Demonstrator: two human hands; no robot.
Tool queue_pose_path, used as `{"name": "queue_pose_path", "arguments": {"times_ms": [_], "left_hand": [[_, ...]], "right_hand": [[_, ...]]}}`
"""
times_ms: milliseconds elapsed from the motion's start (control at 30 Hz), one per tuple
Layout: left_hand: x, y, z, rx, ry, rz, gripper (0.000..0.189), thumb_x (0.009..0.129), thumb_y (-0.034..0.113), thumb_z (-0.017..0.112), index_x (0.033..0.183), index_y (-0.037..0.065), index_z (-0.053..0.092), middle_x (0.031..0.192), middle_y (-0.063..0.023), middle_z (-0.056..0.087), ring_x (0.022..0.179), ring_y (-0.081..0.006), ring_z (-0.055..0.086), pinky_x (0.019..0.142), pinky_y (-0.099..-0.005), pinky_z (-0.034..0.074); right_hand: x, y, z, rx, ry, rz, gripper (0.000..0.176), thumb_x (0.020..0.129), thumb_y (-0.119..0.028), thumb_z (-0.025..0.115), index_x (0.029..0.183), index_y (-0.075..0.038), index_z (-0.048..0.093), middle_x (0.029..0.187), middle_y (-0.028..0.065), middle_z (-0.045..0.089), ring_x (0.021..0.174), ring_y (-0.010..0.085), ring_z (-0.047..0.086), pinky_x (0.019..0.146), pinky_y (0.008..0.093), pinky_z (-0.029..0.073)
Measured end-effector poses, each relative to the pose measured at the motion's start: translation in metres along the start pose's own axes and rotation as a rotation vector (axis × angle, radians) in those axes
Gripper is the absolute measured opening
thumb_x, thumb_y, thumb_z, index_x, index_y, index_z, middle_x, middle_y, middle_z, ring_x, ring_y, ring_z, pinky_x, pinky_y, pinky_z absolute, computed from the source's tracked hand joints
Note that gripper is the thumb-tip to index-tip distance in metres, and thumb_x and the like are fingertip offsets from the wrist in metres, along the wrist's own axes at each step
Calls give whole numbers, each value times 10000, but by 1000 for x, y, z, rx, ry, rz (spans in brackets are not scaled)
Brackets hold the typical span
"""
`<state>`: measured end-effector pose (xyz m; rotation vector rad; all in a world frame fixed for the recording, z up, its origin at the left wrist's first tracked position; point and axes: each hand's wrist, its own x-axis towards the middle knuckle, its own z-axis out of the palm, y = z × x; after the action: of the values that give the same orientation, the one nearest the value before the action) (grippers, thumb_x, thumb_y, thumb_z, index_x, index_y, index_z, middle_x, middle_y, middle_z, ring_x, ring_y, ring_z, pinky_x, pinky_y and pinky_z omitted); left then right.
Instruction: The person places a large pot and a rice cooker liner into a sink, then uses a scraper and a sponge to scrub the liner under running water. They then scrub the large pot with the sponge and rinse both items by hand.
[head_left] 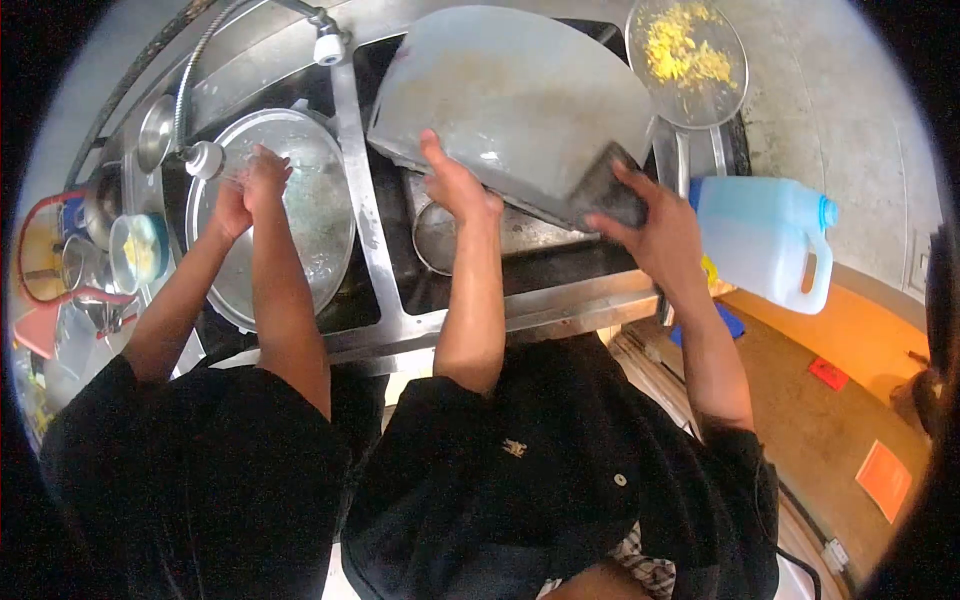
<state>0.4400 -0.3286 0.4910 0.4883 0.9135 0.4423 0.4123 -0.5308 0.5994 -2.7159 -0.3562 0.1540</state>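
A large grey board [510,90] with a curved far edge and brownish stains is tilted over the right sink basin. My left hand [462,190] grips its near edge, thumb on the upper face and fingers out of sight beneath. My right hand [655,225] holds a dark grey scouring pad [610,188] between thumb and fingers, against the board's lower right part. Below the board, part of a round metal pan [433,238] shows in the basin.
On the left, a co-worker's hands [255,190] are under a tap [205,160] above a round tub [320,200]. A strainer with yellow scraps [683,120] lies at the upper right, near a blue-liquid jug [755,235]. Bowls [140,250] stand far left.
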Motion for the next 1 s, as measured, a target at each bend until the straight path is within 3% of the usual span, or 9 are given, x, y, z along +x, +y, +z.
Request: {"name": "queue_pose_path", "arguments": {"times_ms": [233, 333, 367, 433, 533, 633, 767, 867, 1000], "left_hand": [[-3, -1, -2, -57, -33, -12, 721, 845, 445, 640, 1260, -107, 433, 1209, -203, 536, 1008, -298, 602, 832, -431, 519], [4, 2, -1, -54, 28, 2, 702, 845, 443, 647, 1228, -112, 452, 1198, -200, 539, 984, -297, 612, 805, -428, 526], [8, -1, -4, -34, 24, 51, 701, 846, 445, 646, 1222, -113, 450, 1194, -202, 540, 976, -298, 615, 795, -428, 531], [6, -5, -7, 15, 11, 71, 701, 846, 446, 645, 1216, -115, 448, 1190, -204, 540, 968, -300, 618, 784, -428, 535], [0, -2, -3, -49, -45, -44, 696, 851, 436, 644, 1249, -99, 443, 1213, -193, 537, 1008, -295, 603, 819, -428, 525], [3, 3, -2, -59, -36, -21, 692, 857, 445, 632, 1284, -67, 448, 1249, -183, 529, 1042, -288, 586, 868, -422, 508], [10, -5, -14, 84, 46, -37, 720, 862, 498, 597, 1314, -39, 441, 1271, -164, 526, 1087, -307, 559, 945, -457, 462], [3, -3, -11, 58, -140, -135, 750, 867, 564, 524, 1377, 27, 410, 1381, -158, 458, 1220, -343, 477, 1027, -527, 371], [4, -2, -14, 118, -64, -108, 757, 888, 595, 463, 1391, 32, 398, 1379, -147, 461, 1232, -342, 474, 1021, -512, 378]], "right_hand": [[15, -33, -13, -31, -125, 151, 686, 677, -378, 824, 1242, -60, 601, 1118, 209, 653, 1052, 321, 638, 909, 359, 492], [-1, -5, -5, 51, -131, 107, 687, 702, -435, 794, 1249, -68, 599, 1102, 217, 657, 1044, 329, 640, 905, 372, 486], [0, 16, 11, 143, 3, -45, 724, 685, -493, 782, 1247, -75, 601, 1023, 235, 666, 946, 382, 650, 818, 426, 505], [27, 0, 4, 134, 16, 16, 717, 686, -482, 788, 1241, -67, 605, 1031, 235, 665, 951, 381, 650, 821, 418, 506], [57, -12, -14, 104, 71, 15, 705, 691, -479, 792, 1222, -50, 617, 1028, 225, 671, 941, 380, 654, 826, 405, 505], [57, 11, -26, 95, -74, 54, 706, 657, -438, 831, 1208, -46, 627, 1085, 217, 661, 1026, 341, 642, 888, 387, 494], [71, 41, -5, 286, 123, 132, 698, 660, -422, 831, 1187, -12, 628, 1116, 198, 660, 1046, 312, 644, 919, 386, 481], [67, 11, -12, 400, 71, 55, 691, 716, -493, 758, 1238, -66, 606, 1113, 212, 654, 1027, 357, 639, 906, 411, 485], [34, -16, 5, 246, 11, 86, 766, 718, -565, 734, 1336, -158, 537, 1249, 207, 586, 1109, 378, 592, 971, 427, 450]]}}
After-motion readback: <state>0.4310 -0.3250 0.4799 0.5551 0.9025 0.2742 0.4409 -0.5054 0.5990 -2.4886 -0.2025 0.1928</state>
